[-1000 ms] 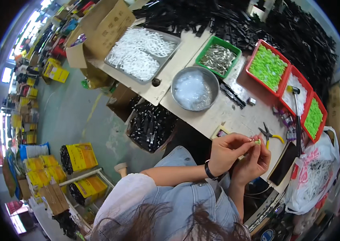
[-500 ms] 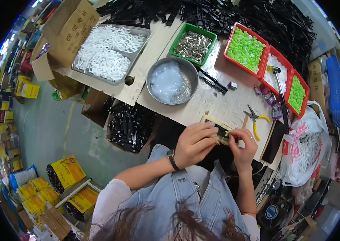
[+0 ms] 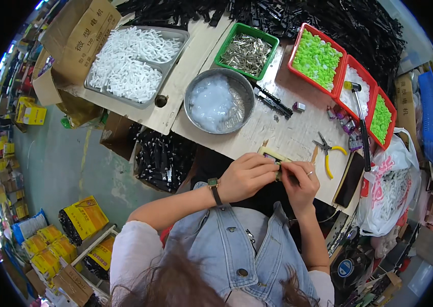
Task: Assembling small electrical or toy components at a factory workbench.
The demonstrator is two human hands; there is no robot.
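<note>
Handwork appears midway | left hand (image 3: 247,178) and right hand (image 3: 302,188) meet at cream fixture (image 3: 274,154); cannot tell whether either grip grasps a part | silver pins (image 3: 247,53), green caps (image 3: 316,59) left aplenty on surface (image 3: 298,130)

Desk (image 3: 288,134) brightly lit, with glare beside the green tray (image 3: 272,57); hands (image 3: 247,177) clear; deep shadow under the near edge; lines bent toward the blurred rim.
</note>
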